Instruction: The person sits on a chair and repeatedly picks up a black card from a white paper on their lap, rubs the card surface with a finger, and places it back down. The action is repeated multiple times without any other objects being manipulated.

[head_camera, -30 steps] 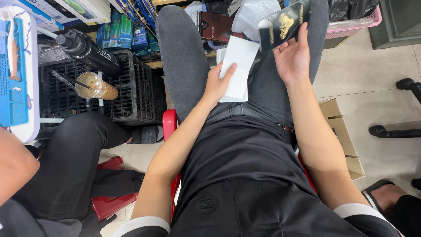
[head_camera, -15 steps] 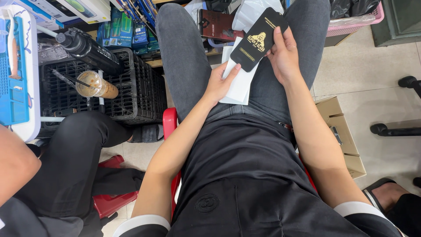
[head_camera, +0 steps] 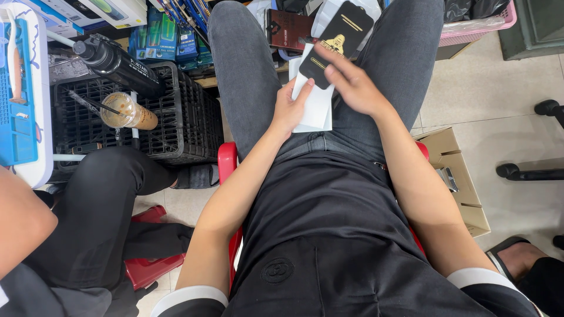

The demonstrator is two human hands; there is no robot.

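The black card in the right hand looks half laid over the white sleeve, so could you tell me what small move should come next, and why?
Probably slide the black card down toward the white sleeve. The right hand rests its fingers on the card's lower end, which overlaps the sleeve's top, while the left hand pins the sleeve on the lap. Whether the sleeve's mouth is open cannot be told.

Black-and-gold flat packet (head_camera: 336, 44) over white sleeve (head_camera: 314, 105)

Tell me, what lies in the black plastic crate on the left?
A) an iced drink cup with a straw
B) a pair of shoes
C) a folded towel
A: a clear iced drink cup with a straw lies tilted in the black plastic crate, beside a black cylindrical bottle.
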